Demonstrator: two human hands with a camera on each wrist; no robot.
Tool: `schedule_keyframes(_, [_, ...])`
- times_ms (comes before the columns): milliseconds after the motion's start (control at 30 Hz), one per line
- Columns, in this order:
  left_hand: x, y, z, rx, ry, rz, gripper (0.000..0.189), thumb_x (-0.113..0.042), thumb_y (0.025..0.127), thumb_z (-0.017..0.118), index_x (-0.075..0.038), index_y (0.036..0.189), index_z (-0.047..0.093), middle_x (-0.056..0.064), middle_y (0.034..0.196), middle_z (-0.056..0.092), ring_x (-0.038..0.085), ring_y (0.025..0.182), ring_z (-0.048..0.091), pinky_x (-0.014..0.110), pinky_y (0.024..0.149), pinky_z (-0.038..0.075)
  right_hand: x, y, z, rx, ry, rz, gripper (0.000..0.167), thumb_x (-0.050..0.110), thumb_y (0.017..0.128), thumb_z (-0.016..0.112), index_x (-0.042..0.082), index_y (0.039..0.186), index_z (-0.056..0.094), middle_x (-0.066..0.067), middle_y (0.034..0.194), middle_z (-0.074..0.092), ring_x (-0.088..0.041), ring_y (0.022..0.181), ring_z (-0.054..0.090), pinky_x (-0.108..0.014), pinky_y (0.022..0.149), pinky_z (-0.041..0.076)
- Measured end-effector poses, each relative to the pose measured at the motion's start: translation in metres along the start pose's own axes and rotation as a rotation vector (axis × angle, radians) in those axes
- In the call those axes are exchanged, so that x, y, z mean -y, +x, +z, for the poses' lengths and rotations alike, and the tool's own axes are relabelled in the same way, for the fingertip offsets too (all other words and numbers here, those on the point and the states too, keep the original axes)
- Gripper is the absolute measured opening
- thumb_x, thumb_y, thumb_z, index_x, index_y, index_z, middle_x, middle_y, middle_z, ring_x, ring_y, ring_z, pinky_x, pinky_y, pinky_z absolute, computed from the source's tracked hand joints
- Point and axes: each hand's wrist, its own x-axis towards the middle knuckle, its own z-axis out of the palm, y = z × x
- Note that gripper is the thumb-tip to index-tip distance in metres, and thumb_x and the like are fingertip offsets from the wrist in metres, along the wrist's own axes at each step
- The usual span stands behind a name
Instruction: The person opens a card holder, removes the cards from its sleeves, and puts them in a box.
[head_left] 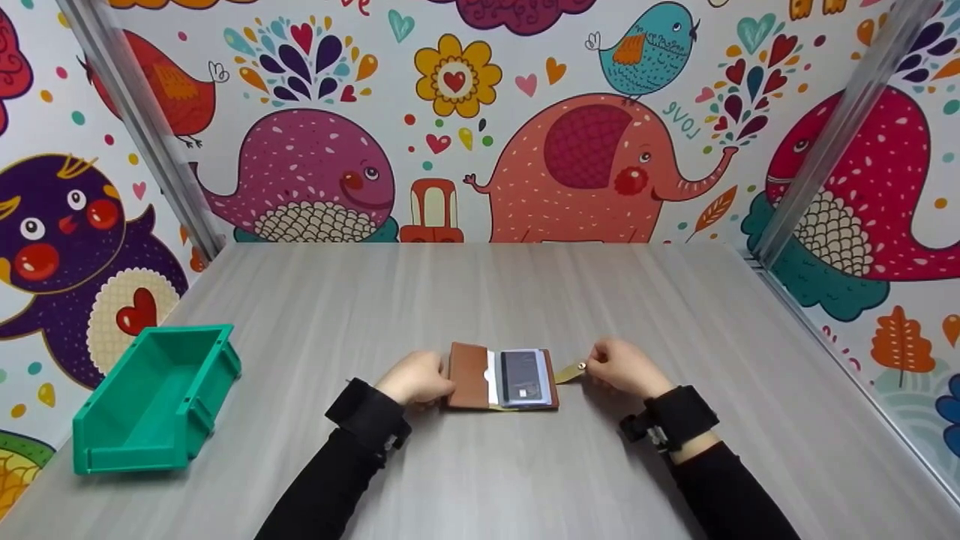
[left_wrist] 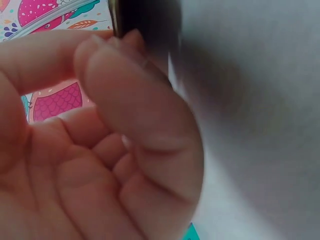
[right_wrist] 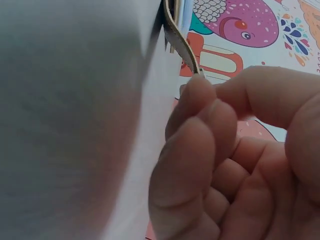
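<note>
A brown card wallet (head_left: 469,376) lies opened out, with clear sleeves and a dark card (head_left: 521,377) on its right half. At its left edge, my left hand (head_left: 418,377) pinches the cover between thumb and finger. In the left wrist view the wallet's edge (left_wrist: 116,17) shows dark at the fingertips of the left hand (left_wrist: 135,115). To the right, my right hand (head_left: 621,365) pinches the end of the wallet's snap strap (head_left: 570,373), a metal snap beside the fingers. The right wrist view shows the strap (right_wrist: 181,44) bending from the wallet to the right hand's fingertips (right_wrist: 200,100).
A green plastic bin (head_left: 154,397) stands at the left of the grey wood-look table (head_left: 480,300). Walls with cartoon animals (head_left: 577,172) close off the back and sides, with metal posts (head_left: 817,135) at the corners.
</note>
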Motion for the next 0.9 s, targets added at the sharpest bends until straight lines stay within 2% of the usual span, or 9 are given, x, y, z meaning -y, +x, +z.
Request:
schedule_keyframes(367, [0.0003, 0.0001, 0.0046, -0.005, 0.048, -0.025, 0.031, -0.008, 0.084, 0.065, -0.012, 0.060, 0.047, -0.001, 0.051, 0.049, 0.012, 0.043, 0.044, 0.023, 0.041, 0.037, 0.0005, -0.0014, 0.0018, 0.021, -0.023, 0.047, 0.012, 0.006, 0.089, 0.056, 0.005, 0.077, 0.058, -0.002, 0.063, 0.058, -0.012, 0.050, 0.052, -0.026, 0.048, 0.046])
schedule_keyframes(633, [0.0004, -0.0002, 0.0051, -0.009, 0.061, -0.029, 0.025, -0.010, 0.086, 0.067, -0.009, 0.066, 0.052, 0.001, 0.054, 0.051, 0.012, 0.043, 0.045, 0.024, 0.042, 0.038, -0.0004, -0.0010, 0.0029, 0.031, -0.049, 0.048, 0.013, 0.006, 0.090, 0.056, 0.005, 0.077, 0.059, -0.002, 0.064, 0.058, -0.012, 0.051, 0.053, -0.027, 0.048, 0.047])
schedule_keyframes(900, [0.0035, 0.0007, 0.0058, -0.025, 0.075, 0.002, 0.033, -0.008, 0.082, 0.068, -0.011, 0.055, 0.049, -0.003, 0.045, 0.044, 0.012, 0.040, 0.041, 0.025, 0.041, 0.034, -0.0007, -0.0004, 0.0027, 0.063, -0.049, 0.070, 0.012, 0.005, 0.090, 0.057, 0.003, 0.078, 0.061, -0.003, 0.064, 0.058, -0.012, 0.051, 0.053, -0.027, 0.048, 0.047])
